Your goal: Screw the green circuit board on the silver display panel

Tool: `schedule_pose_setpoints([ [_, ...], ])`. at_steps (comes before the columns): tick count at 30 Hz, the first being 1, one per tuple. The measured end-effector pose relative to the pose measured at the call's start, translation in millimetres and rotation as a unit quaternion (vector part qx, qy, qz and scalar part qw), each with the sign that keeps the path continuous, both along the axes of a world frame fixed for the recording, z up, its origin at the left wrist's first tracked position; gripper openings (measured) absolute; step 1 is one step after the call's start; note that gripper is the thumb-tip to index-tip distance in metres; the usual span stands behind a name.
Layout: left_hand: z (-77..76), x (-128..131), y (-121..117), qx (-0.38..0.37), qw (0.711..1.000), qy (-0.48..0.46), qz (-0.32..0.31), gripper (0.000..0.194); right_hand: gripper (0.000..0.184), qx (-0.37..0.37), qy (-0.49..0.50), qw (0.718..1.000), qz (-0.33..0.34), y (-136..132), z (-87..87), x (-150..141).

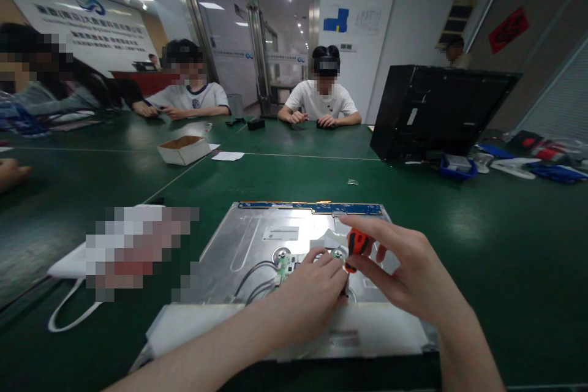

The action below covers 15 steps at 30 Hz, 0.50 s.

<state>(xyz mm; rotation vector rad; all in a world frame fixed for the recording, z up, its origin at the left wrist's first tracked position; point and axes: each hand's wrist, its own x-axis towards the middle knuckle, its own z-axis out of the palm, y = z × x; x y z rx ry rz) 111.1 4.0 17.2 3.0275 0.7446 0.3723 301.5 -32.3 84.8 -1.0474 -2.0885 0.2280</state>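
A silver metal display panel (257, 239) lies flat on the green table (482, 245) in front of me, with a blue strip along its far edge and a small green circuit board (285, 263) with dark cables near its middle. My right hand (408, 275) is closed round an orange-and-black screwdriver (356, 245), held upright over the panel. My left hand (312, 297) is curled beside it, fingertips pinched at the screwdriver's lower end by the circuit board. What those fingers pinch is hidden.
A black monitor back (436, 110) stands at the right, with blue and red items (546, 162) beyond it. An open cardboard box (184, 150) and paper lie mid-table. Other people sit at the far side and left. A white object with a strap (68, 294) lies left of the panel.
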Motion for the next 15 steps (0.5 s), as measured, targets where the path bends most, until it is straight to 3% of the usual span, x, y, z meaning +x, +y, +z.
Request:
schedule_pose_setpoints([
  [15, 5.7, -2.9, 0.8, -0.021, 1.000, 0.004, -0.010, 0.006, 0.042, 0.030, -0.003, 0.999, -0.015, 1.6, -1.2, -2.9],
])
